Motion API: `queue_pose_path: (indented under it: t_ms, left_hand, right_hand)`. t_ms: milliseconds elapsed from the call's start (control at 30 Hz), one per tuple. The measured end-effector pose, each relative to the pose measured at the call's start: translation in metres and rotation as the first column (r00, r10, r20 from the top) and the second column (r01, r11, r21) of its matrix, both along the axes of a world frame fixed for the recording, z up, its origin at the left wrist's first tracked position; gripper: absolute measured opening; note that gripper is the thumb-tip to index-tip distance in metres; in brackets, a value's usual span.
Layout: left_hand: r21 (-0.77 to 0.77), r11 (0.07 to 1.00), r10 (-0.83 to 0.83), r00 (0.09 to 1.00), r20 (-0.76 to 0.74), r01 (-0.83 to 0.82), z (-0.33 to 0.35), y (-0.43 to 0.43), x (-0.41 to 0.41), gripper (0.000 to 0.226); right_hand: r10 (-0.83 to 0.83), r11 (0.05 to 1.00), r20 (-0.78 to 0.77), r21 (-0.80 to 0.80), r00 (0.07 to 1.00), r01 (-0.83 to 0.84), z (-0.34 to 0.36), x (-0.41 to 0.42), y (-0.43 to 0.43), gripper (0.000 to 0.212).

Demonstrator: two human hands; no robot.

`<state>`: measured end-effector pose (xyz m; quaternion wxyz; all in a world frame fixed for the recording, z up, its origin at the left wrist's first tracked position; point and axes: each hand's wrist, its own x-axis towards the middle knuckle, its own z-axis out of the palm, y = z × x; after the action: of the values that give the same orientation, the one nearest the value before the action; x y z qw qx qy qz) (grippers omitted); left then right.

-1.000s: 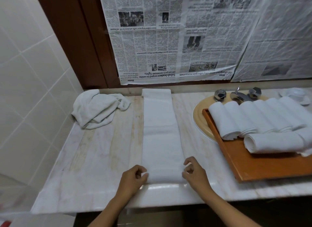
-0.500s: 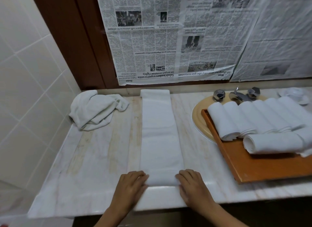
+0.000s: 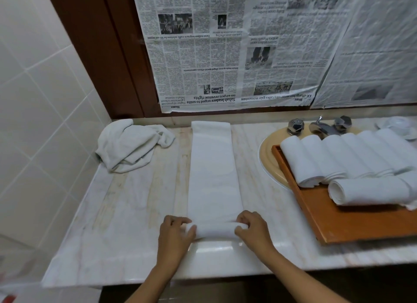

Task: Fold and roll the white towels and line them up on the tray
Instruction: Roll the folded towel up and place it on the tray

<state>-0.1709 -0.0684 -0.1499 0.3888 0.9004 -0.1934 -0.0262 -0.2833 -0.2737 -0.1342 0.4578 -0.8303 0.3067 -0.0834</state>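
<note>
A long folded white towel (image 3: 213,171) lies as a narrow strip down the middle of the marble counter, its near end curled into a small roll. My left hand (image 3: 174,234) grips the roll's left end. My right hand (image 3: 253,229) grips its right end. A wooden tray (image 3: 352,223) rests over the basin at the right. Several rolled white towels (image 3: 334,156) lie side by side on it, and one more roll (image 3: 370,191) lies crosswise in front of them. A crumpled white towel (image 3: 130,144) sits at the back left.
The marble counter (image 3: 126,214) ends at a tiled wall on the left. Behind the tray stands a chrome tap with two handles (image 3: 319,126) on the beige basin (image 3: 268,158). A white dish (image 3: 401,125) sits far right. Newspaper (image 3: 225,54) covers the back wall.
Both hands went from lying flat on the towel's near end to curling round it, and that end has turned over into a small roll.
</note>
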Motion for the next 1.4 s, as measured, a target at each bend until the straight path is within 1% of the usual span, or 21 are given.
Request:
queue_pose_path:
  t_ms: [67,100,167,233,267,333,400,500,600,667,733,800,833,900,933,1000,1067,1167,1267,1333,1400]
  left_hand:
    - [0.004,0.999,-0.045,0.989,0.144,0.044,-0.001,-0.005,0.001,0.018]
    - [0.035,0.993,-0.115,0.962,0.246,0.110,-0.002,-0.006,0.001,0.019]
    - [0.119,0.967,-0.256,0.857,0.447,0.227,-0.007,-0.005,0.000,0.012]
    - [0.162,0.949,-0.316,0.807,0.499,0.271,-0.013,0.002,-0.005,0.017]
    - [0.180,0.941,-0.338,0.797,0.501,0.286,-0.018,0.006,-0.007,0.021]
    - [0.220,0.925,-0.380,0.780,0.497,0.310,-0.025,0.012,-0.008,0.030]
    - [0.258,0.916,-0.398,0.784,0.476,0.308,-0.028,0.013,-0.004,0.036]
    - [0.292,0.909,-0.406,0.794,0.453,0.298,-0.019,0.005,0.004,0.037]
    - [0.303,0.886,-0.449,0.812,0.372,0.350,-0.004,-0.001,0.014,0.039]
    - [0.278,0.881,-0.451,0.855,0.256,0.382,0.003,-0.002,0.021,0.037]
    - [0.207,0.893,-0.423,0.903,0.079,0.400,0.013,0.003,0.023,0.036]
    - [0.095,0.902,-0.403,0.901,-0.159,0.421,0.019,0.012,0.022,0.045]
    - [0.034,0.909,-0.395,0.883,-0.254,0.416,0.022,0.014,0.021,0.044]
    - [-0.081,0.923,-0.381,0.863,-0.332,0.377,0.023,0.016,0.019,0.030]
    - [-0.103,0.926,-0.376,0.872,-0.313,0.363,0.022,0.015,0.019,0.021]
    - [-0.070,0.940,-0.343,0.920,-0.191,0.335,0.015,0.012,0.018,0.021]
    - [-0.005,0.962,-0.274,0.960,-0.048,0.274,0.010,0.007,0.015,0.019]
    - [0.137,0.950,-0.309,0.912,0.268,0.282,0.000,0.003,0.011,0.025]
    - [0.222,0.915,-0.403,0.776,0.486,0.337,-0.001,0.004,0.002,0.030]
    - [0.258,0.908,-0.418,0.752,0.509,0.329,-0.004,0.009,-0.006,0.029]
    - [0.311,0.898,-0.431,0.769,0.471,0.313,-0.011,0.014,-0.012,0.038]
  right_hand:
    - [-0.085,0.971,0.016,-0.222,0.996,0.086,-0.003,0.001,0.009,0.016]
    - [-0.063,0.937,0.051,-0.340,0.997,0.077,-0.007,0.001,0.013,0.019]
    - [0.099,0.830,0.108,-0.557,0.989,-0.022,-0.017,-0.004,0.015,0.025]
    - [0.250,0.704,0.114,-0.703,0.961,-0.100,-0.023,-0.014,0.013,0.021]
    - [0.293,0.658,0.105,-0.743,0.951,-0.121,-0.025,-0.019,0.011,0.019]
    - [0.339,0.600,0.051,-0.781,0.939,-0.174,-0.027,-0.026,0.005,0.030]
    - [0.360,0.573,-0.019,-0.785,0.933,-0.237,-0.028,-0.027,0.002,0.043]
    - [0.365,0.552,-0.052,-0.792,0.930,-0.261,-0.027,-0.016,-0.001,0.044]
    - [0.368,0.609,-0.052,-0.741,0.928,-0.283,-0.017,-0.006,-0.005,0.043]
    - [0.388,0.690,-0.088,-0.632,0.917,-0.352,-0.009,-0.004,-0.007,0.038]
    - [0.388,0.797,-0.102,-0.463,0.916,-0.389,0.000,-0.005,-0.012,0.032]
    - [0.370,0.901,-0.120,-0.196,0.921,-0.387,0.006,-0.009,-0.013,0.027]
    - [0.349,0.932,-0.106,-0.068,0.931,-0.357,0.008,-0.011,-0.013,0.025]
    - [0.280,0.959,-0.074,0.066,0.957,-0.276,0.011,-0.010,-0.010,0.022]
    - [0.251,0.966,-0.070,0.080,0.965,-0.246,0.011,-0.008,-0.008,0.021]
    - [0.190,0.981,-0.075,0.055,0.979,-0.186,0.007,-0.003,0.000,0.021]
    - [0.104,0.981,-0.087,-0.153,0.991,-0.117,0.004,0.000,0.010,0.019]
    - [0.069,0.844,0.006,-0.533,0.998,-0.055,-0.006,-0.002,0.023,0.023]
    - [0.267,0.627,0.097,-0.773,0.959,-0.096,-0.018,-0.011,0.021,0.021]
    - [0.354,0.552,0.071,-0.821,0.933,-0.147,-0.022,-0.020,0.015,0.019]
    - [0.394,0.506,0.009,-0.837,0.919,-0.209,-0.027,-0.026,0.010,0.027]
